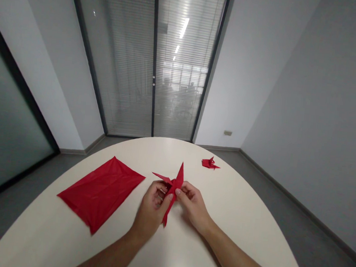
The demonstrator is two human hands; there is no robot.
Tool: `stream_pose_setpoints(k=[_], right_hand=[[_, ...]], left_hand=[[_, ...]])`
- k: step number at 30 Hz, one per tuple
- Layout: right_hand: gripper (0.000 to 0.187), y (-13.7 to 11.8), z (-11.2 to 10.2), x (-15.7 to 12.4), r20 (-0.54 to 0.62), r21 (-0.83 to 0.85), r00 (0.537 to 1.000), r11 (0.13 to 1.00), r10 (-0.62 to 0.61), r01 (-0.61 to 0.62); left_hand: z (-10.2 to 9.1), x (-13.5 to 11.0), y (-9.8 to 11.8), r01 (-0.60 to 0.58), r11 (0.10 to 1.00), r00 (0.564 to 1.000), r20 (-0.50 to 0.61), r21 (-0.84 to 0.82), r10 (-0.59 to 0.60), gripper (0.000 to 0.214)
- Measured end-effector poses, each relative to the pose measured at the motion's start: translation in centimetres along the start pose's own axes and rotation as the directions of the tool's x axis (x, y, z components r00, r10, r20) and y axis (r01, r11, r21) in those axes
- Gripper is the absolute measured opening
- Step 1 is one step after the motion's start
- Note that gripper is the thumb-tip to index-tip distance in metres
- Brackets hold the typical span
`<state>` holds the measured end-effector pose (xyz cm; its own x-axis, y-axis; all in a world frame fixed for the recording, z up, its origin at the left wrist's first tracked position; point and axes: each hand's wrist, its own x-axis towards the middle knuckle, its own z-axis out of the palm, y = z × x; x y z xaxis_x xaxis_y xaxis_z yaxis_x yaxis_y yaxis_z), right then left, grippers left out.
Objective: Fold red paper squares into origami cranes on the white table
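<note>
Between my two hands is a red origami crane [178, 178], its pointed folds sticking out upward, to the left and down toward me. My left hand [153, 206] pinches its left side, the thumb lying against the lower part. On the other side, my right hand [194, 203] grips it with the thumb pressed on the middle and the fingers behind. Parts of the paper are hidden by my fingers. Left of my hands, a larger creased red paper sheet [102, 191] lies unfolded on the table. Farther off to the right rests a small red folded paper figure [209, 163].
A round white table [167, 253] stretches out under my hands, its curved edge dropping to a grey floor. Beyond it stand a glass partition with blinds [177, 108] and pale walls. A socket plate [228, 133] sits low on the far wall.
</note>
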<state>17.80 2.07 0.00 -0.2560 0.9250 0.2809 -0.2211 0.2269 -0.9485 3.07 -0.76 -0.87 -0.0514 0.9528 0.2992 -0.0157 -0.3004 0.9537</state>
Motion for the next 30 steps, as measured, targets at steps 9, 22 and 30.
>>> stream_pose_setpoints(k=[9, 22, 30], right_hand=[[0.033, -0.4, -0.1, -0.1, 0.021, 0.013, 0.998, 0.999, 0.052, -0.053], [0.037, -1.7, -0.6, -0.8, 0.056, -0.134, 0.992, 0.985, 0.116, -0.107], [0.028, -2.3, -0.9, -1.1, 0.035, -0.389, 0.999, 0.920, -0.037, 0.048]], left_hand=[[0.0, -0.1, -0.2, 0.009, 0.997, 0.997, -0.079, -0.079, -0.016, 0.043], [0.0, 0.0, 0.1, 0.056, 0.997, 0.972, -0.230, 0.044, -0.045, 0.026], [0.1, 0.1, 0.5, 0.042, 0.996, 0.959, -0.284, 0.074, -0.020, 0.030]])
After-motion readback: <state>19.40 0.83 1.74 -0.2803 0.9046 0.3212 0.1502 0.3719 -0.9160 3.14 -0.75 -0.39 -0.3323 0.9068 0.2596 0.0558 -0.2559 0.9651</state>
